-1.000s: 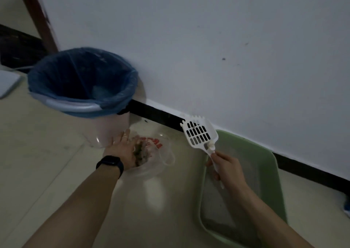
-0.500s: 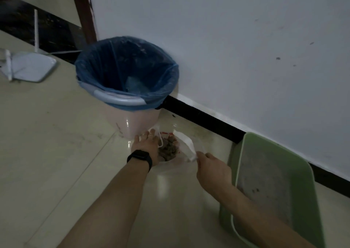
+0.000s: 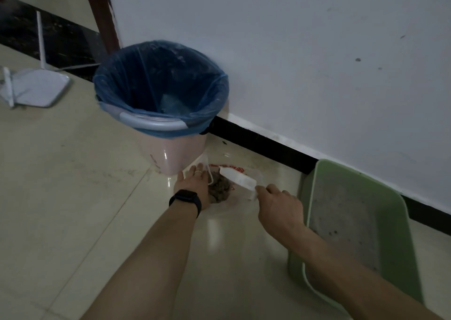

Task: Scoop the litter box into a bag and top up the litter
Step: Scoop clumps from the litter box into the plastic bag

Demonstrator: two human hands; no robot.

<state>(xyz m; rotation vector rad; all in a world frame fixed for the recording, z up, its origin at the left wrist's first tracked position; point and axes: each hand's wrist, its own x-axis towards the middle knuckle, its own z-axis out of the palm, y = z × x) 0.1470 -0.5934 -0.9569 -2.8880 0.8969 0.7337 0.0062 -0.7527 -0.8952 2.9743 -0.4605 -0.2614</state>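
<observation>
A clear plastic bag point(image 3: 238, 199) with red print lies on the floor between the bin and the litter box, with a dark clump of used litter point(image 3: 219, 189) inside. My left hand point(image 3: 194, 184), fingers straight, holds the bag's left edge open near the bin's base. My right hand point(image 3: 278, 205) grips the handle of a white litter scoop point(image 3: 238, 178), whose head is turned over the bag's mouth above the clump. The green litter box point(image 3: 397, 212) sits by the wall at the right, holding grey litter point(image 3: 341, 217) with a few dark specks.
A pink bin point(image 3: 175, 153) lined with a blue bag point(image 3: 161, 85) stands against the white wall, just behind the clear bag. A white router with antennas point(image 3: 34, 87) lies on the tiled floor at far left. A dark door frame point(image 3: 100, 14) rises behind the bin.
My right hand swung the scoop from above the litter box over to the bag and tipped it there. My left hand stayed on the bag. The view shifted left.
</observation>
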